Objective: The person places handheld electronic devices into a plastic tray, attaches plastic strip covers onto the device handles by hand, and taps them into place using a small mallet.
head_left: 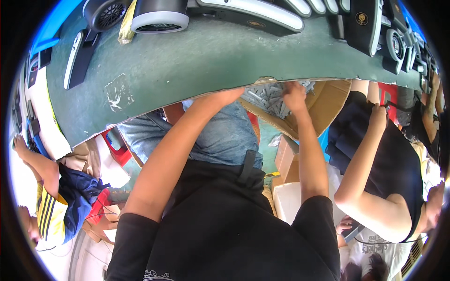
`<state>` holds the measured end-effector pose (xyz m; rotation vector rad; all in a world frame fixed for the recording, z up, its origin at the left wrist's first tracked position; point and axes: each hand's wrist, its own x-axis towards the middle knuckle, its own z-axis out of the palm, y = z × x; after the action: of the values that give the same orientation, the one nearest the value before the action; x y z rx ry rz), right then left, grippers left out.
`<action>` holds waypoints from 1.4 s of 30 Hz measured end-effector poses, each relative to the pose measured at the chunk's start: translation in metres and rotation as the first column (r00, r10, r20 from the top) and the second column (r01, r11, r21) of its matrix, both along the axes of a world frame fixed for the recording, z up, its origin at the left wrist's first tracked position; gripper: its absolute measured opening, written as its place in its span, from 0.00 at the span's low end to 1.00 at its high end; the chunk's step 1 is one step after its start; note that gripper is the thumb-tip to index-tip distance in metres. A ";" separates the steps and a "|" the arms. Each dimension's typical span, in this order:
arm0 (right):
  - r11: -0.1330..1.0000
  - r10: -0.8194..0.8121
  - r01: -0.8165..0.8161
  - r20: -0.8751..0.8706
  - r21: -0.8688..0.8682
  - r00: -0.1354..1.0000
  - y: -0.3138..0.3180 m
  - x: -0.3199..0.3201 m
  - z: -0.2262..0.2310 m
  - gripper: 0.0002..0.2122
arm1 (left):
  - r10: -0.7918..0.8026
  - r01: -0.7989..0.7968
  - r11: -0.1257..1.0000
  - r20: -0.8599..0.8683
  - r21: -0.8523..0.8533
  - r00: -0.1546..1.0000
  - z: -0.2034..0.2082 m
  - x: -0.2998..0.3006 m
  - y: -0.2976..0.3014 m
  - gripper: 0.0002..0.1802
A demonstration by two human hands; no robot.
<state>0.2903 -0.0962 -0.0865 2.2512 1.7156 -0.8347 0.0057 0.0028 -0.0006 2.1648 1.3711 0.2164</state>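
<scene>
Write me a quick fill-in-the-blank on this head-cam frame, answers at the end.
1. The right hand reaches into an open box made of ____.
2. The small pieces in that box are ____ in colour.
3. The left hand is at the near edge of the tabletop, which is ____ in colour.
4. The wearer's jeans are ____ in colour.

Missing words: cardboard; grey; green; blue.

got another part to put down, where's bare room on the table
The green table is bare in the middle, between the long black-and-white piece at the far edge and the near edge by the left hand. The far edge and right end are crowded with dark pieces; the cardboard box holds grey parts and the right hand.
</scene>
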 end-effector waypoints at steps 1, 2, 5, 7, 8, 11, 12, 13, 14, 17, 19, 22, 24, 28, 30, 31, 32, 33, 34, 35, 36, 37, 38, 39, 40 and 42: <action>0.930 -0.335 0.368 -0.397 0.007 0.854 0.009 0.007 0.000 0.22 | 0.002 -0.002 1.000 0.000 -0.003 1.000 0.001 0.000 0.000 0.15; 0.739 -0.538 0.660 -0.706 -0.133 0.461 0.014 0.010 -0.001 0.21 | 0.013 -0.013 1.000 -0.013 -0.002 1.000 0.002 0.001 -0.001 0.15; 0.295 -0.681 0.889 -0.730 -0.349 -0.060 0.016 0.025 0.016 0.21 | 0.026 -0.026 1.000 -0.015 0.003 1.000 0.001 0.001 -0.002 0.15; 0.249 -0.577 0.825 -0.762 -0.508 -0.295 0.008 0.049 0.001 0.19 | 0.028 -0.028 1.000 -0.003 0.009 1.000 0.001 0.003 -0.002 0.15; 0.197 -0.538 0.770 -0.723 -0.607 -0.433 0.006 0.051 0.001 0.18 | 0.027 -0.027 1.000 -0.018 -0.011 0.999 0.001 0.002 -0.002 0.15; 0.154 -0.476 0.684 -0.660 -0.713 -0.581 0.003 0.044 0.005 0.16 | 0.031 -0.032 0.999 -0.013 -0.024 0.999 -0.002 0.000 -0.001 0.15; 0.155 -0.462 0.672 -0.654 -0.724 -0.599 0.004 0.041 0.007 0.16 | 0.034 -0.033 0.999 0.010 -0.019 0.999 -0.004 -0.001 -0.001 0.15; 0.154 -0.462 0.673 -0.654 -0.724 -0.599 0.003 0.041 0.006 0.16 | 0.033 -0.032 0.999 0.011 -0.020 0.999 -0.002 0.000 -0.001 0.15; 0.139 -0.436 0.676 -0.657 -0.724 -0.614 0.002 0.042 0.006 0.16 | 0.030 -0.030 0.999 -0.004 -0.036 1.000 0.000 0.001 -0.001 0.14; 0.141 -0.418 0.721 -0.701 -0.678 -0.577 0.000 0.055 0.005 0.16 | 0.034 -0.035 0.998 -0.019 -0.051 0.999 0.003 0.004 -0.002 0.14; 0.128 -0.433 0.780 -0.742 -0.613 -0.511 0.003 0.064 0.008 0.17 | 0.042 -0.043 0.998 -0.021 -0.050 0.999 0.001 0.003 -0.002 0.14; 0.178 -0.413 0.832 -0.807 -0.526 -0.422 0.010 0.074 0.015 0.20 | 0.044 -0.044 0.999 0.002 -0.011 0.999 -0.002 0.001 -0.002 0.14; 0.241 -0.445 0.863 -0.840 -0.445 -0.309 0.010 0.087 0.015 0.23 | 0.031 -0.031 1.000 -0.022 -0.002 0.999 -0.003 0.002 -0.002 0.15; 0.230 -0.695 0.903 -0.711 -0.363 -0.109 0.001 0.097 0.007 0.22 | 0.031 -0.033 0.999 -0.038 -0.032 0.999 -0.005 0.002 -0.004 0.15; 0.235 -0.768 0.899 -0.637 -0.370 -0.061 -0.001 0.089 0.005 0.21 | 0.023 -0.023 1.000 -0.042 -0.002 0.999 -0.009 -0.003 -0.005 0.15; 0.309 -0.831 0.876 -0.553 -0.371 0.059 -0.007 0.087 0.002 0.22 | 0.019 -0.020 1.000 -0.039 -0.003 0.999 -0.008 -0.002 -0.005 0.15; 0.378 -0.870 0.843 -0.458 -0.382 0.183 -0.012 0.086 -0.001 0.24 | 0.015 -0.016 1.000 -0.039 -0.023 0.999 -0.007 -0.001 -0.004 0.15; 0.406 -0.867 0.870 -0.418 -0.281 0.270 -0.018 0.081 -0.008 0.21 | 0.011 -0.013 0.999 -0.038 -0.043 0.999 -0.006 0.000 -0.003 0.15; 0.407 -0.867 0.868 -0.419 -0.285 0.269 -0.021 0.071 -0.010 0.21 | 0.012 -0.014 0.999 -0.043 -0.043 0.999 -0.005 -0.002 -0.003 0.15; 0.589 -0.773 0.792 -0.396 -0.158 0.496 -0.028 0.066 -0.016 0.19 | 0.008 -0.010 0.999 -0.040 -0.038 0.999 -0.004 -0.002 -0.002 0.15; 0.746 -0.635 0.665 -0.341 -0.038 0.693 -0.033 0.061 -0.021 0.17 | 0.004 -0.005 0.999 -0.037 -0.032 0.999 -0.003 -0.002 -0.002 0.15; 0.945 -0.258 0.288 -0.194 0.151 0.947 -0.047 0.074 -0.036 0.18 | -0.002 0.001 0.999 -0.028 -0.032 1.000 -0.002 0.002 -0.002 0.15; 0.945 -0.258 0.289 -0.194 0.152 0.946 -0.052 0.068 -0.045 0.18 | -0.010 0.009 0.999 -0.033 -0.035 0.999 -0.002 0.002 -0.002 0.15; 0.949 -0.269 0.285 -0.125 0.135 0.955 -0.057 0.061 -0.054 0.20 | -0.019 0.017 0.999 -0.038 -0.037 0.999 -0.002 0.003 -0.002 0.15; 0.953 -0.274 0.279 -0.057 0.114 0.960 -0.060 0.055 -0.061 0.22 | -0.016 0.014 0.999 -0.040 -0.039 0.999 -0.004 0.001 -0.002 0.15; 0.983 -0.179 0.178 -0.019 -0.046 0.984 -0.057 0.062 -0.066 0.25 | -0.033 0.034 0.999 -0.013 0.034 0.999 -0.007 -0.001 -0.003 0.15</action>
<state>0.3521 -0.1535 -0.1524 2.4014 1.5051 -0.9292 0.0047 -0.0001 -0.0079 2.2195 1.3462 0.2155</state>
